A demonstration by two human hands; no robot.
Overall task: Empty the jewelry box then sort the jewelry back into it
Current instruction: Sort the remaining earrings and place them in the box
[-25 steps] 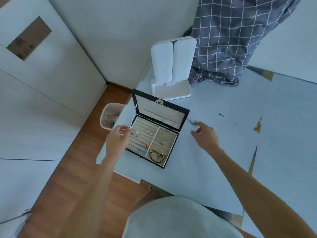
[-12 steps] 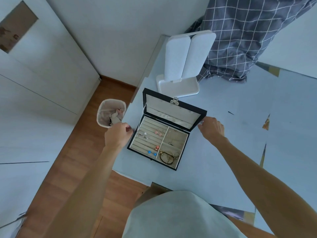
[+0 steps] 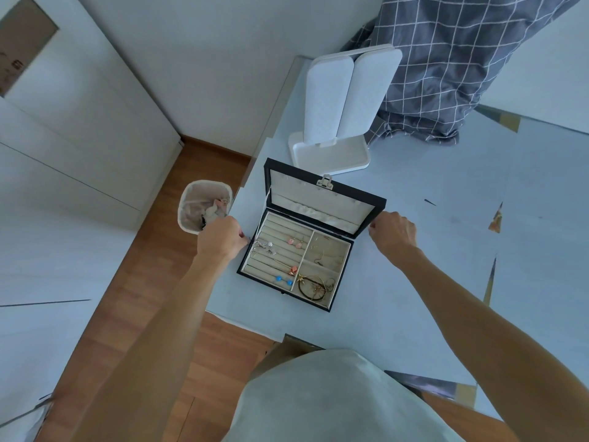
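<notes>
Jewelry box (image 3: 296, 247) sits open on the pale blue worktop (image 3: 414, 282), near its left edge, with the black-framed lid (image 3: 322, 199) standing up at the far side and a small metal clasp (image 3: 325, 181) at the middle of the lid's top rim. The left hand (image 3: 221, 237) is at the box's left wall, its fingers curled inward toward the rim; whether they actually grip the wall or only touch it cannot be told, since the back of the hand hides the fingertips. The right hand (image 3: 393, 232) is at the lid's lower right corner with its fingers curled, touching or pinching the corner, though the contact itself is hidden. Inside, the left part of the box is a bank of padded beige rolls carrying two pink earrings (image 3: 294, 242), a silver piece (image 3: 266, 247), two blue beads (image 3: 283, 280) and a thin gold pin with a pink end (image 3: 291, 270). The right part is split into compartments: the far one holds fine gold pieces (image 3: 322, 255), too small to identify, and the near one holds a dark gold bangle (image 3: 314, 287). Just behind the box stands a white folding mirror (image 3: 344, 100) on its base, closed, and behind that hangs a grey checked cloth (image 3: 446, 59). On the wooden floor (image 3: 143, 298) beside the worktop's left edge is a small bin (image 3: 199, 205) with scraps in it, partly behind the left hand.
</notes>
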